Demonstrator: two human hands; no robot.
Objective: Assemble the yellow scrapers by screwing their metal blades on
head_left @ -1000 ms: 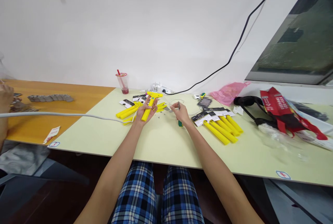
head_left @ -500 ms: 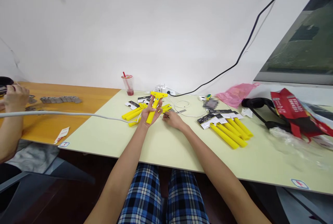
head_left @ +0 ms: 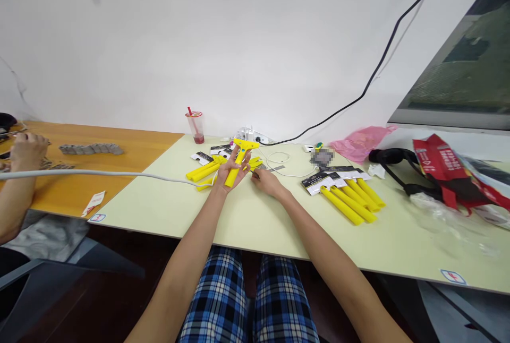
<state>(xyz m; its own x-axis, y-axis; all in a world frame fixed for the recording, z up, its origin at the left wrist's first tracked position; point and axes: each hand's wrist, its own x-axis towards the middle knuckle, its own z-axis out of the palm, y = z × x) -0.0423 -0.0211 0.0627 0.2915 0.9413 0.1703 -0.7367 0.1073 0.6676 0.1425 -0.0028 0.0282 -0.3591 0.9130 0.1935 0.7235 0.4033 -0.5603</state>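
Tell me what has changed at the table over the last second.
The right hand has moved left and lower, closer to the left hand, with a slim dark item at its fingertips. Nothing was visibly picked up or let go. The left hand still holds the yellow T-shaped tool; the drink cup stayed put. The view turned slightly left.

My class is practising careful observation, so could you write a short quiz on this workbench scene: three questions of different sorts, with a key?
1. Multiple choice: which holds the yellow T-shaped tool?
a) the right hand
b) the left hand
c) neither

2. True or false: in the picture, the clear cup stands to the left of the pink bag.

3. Fill in the colour: the straw in the cup is ____.

Key: 1 b; 2 true; 3 red.
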